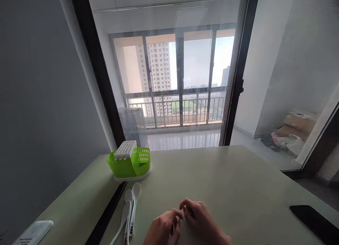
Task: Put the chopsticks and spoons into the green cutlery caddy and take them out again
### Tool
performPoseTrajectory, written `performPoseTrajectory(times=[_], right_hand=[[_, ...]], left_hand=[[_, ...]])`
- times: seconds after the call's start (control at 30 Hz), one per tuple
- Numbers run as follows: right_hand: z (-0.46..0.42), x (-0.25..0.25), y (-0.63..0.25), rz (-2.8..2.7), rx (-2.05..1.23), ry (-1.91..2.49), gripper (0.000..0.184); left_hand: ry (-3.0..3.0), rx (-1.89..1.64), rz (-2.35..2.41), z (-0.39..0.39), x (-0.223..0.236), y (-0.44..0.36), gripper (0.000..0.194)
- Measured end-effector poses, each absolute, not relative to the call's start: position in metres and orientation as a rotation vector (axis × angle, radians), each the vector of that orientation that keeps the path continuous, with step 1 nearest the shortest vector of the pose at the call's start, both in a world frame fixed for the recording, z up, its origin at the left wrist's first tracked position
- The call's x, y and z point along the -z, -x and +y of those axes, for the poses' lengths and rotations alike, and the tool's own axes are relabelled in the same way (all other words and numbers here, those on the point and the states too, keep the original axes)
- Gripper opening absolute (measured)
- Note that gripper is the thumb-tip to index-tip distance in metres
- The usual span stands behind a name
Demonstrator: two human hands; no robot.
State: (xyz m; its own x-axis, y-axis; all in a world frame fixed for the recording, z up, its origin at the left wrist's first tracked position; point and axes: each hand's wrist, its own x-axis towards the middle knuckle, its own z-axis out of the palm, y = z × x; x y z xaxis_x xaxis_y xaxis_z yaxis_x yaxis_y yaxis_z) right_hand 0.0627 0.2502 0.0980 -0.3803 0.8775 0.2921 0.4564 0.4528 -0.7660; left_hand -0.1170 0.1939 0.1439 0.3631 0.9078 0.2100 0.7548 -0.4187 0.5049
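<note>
My left hand (164,226) and my right hand (198,220) rest close together at the table's near side. The fingers of both are loosely bent, with gaps between them, and nothing shows in either. Their fingertips nearly meet; I cannot tell if they touch. Left of my left hand lie three white spoons (136,193), bowls pointing away from me, handles partly overlapping. Beside them is a long bundle of black sticks, seemingly chopsticks (107,213). Behind these stands a bright green utensil caddy (123,168) with a white slotted top piece and a white base.
All this is on a pale green table (212,174). A white flat object (35,232) lies at the near left corner, a black flat object (315,222) at the right edge. A dark-framed glass door stands beyond the table, a grey wall on the left.
</note>
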Motion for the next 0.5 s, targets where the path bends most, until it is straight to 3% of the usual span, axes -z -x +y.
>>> performPoseTrajectory(times=[0.23, 0.3, 0.5], right_hand=[[0.252, -0.095, -0.063, -2.025, -0.714, 1.107, 0.026], [0.251, -0.096, -0.063, -2.022, -0.713, 1.112, 0.026], [0.25, -0.098, -0.063, -2.037, -0.725, 1.129, 0.026]], left_hand=[[-1.968, -1.181, 2.232, 0.166, -0.194, 0.208, 0.035], [-1.87, -1.053, 2.493, 0.167, -0.2, 0.246, 0.044], [-1.648, -0.162, 2.884, 0.166, -0.191, 0.304, 0.073]])
